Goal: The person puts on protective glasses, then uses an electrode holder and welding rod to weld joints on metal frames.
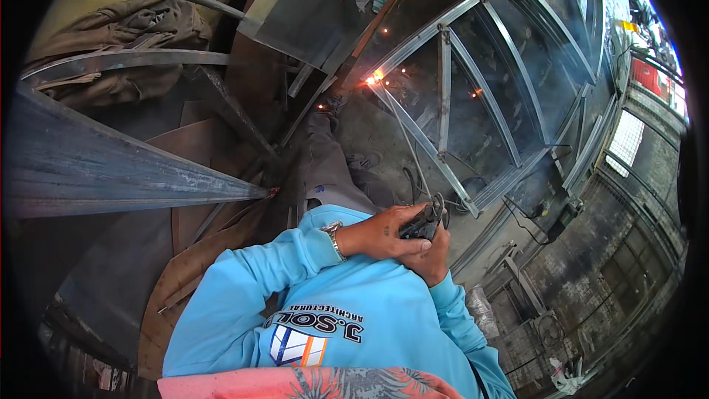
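Observation:
Both hands meet close in front of my body on a black welding electrode holder (419, 226). My left hand (377, 233), with a metal watch at its wrist, is closed over the holder's near side. Beside and partly below it, my right hand (437, 257) is closed on the same holder; some of its fingers are hidden. A long thin electrode (405, 133) runs from the holder up to a corner of a metal frame (443, 81) with curved bars. At its tip glows an orange weld spot (376, 77), with sparks flying around and thin smoke to the right.
A wide steel beam (133, 174) juts in from the left. Brown cloth (140, 37) lies behind curved metal bars. Rusty sheet pieces (192, 273) lean at lower left. A corded power tool (567, 218) lies right of the frame, near more metal lengths.

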Demonstrator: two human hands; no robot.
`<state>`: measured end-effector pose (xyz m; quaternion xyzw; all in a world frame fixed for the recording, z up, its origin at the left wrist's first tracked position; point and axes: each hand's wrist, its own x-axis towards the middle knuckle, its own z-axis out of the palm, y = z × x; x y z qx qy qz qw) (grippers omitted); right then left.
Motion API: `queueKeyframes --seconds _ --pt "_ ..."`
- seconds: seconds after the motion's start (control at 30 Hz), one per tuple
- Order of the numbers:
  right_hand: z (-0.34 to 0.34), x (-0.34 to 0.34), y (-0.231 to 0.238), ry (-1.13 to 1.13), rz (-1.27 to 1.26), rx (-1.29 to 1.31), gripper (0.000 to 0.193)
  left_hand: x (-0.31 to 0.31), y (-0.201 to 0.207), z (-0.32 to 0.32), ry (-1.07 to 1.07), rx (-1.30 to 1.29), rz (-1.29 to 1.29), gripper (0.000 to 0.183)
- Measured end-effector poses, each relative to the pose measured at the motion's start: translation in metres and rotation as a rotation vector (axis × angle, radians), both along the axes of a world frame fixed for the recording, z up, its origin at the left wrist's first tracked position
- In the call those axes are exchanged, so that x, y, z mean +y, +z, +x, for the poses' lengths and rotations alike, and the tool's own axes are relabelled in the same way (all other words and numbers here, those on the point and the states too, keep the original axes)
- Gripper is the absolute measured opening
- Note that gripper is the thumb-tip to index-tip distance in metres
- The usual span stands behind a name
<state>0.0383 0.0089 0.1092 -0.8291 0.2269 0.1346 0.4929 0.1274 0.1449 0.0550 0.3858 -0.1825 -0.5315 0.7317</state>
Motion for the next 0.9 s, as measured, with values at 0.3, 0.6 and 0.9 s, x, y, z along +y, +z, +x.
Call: queueKeyframes --seconds 0.3,0.6,0.9 --pt "0.005 0.003 0.002 -0.035 0.005 0.02 0.059 0.002 0.004 0.005 0.01 -0.003 0.02 0.061" --pt "0.003 0.004 -0.002 -0.032 0.029 0.034 0.055 0.004 0.001 0.0 0.019 0.025 0.041 0.063" --pt "-0.003 0.003 -0.003 -0.035 0.019 -0.013 0.064 0.005 0.004 0.007 -0.015 -0.047 0.046 0.045"
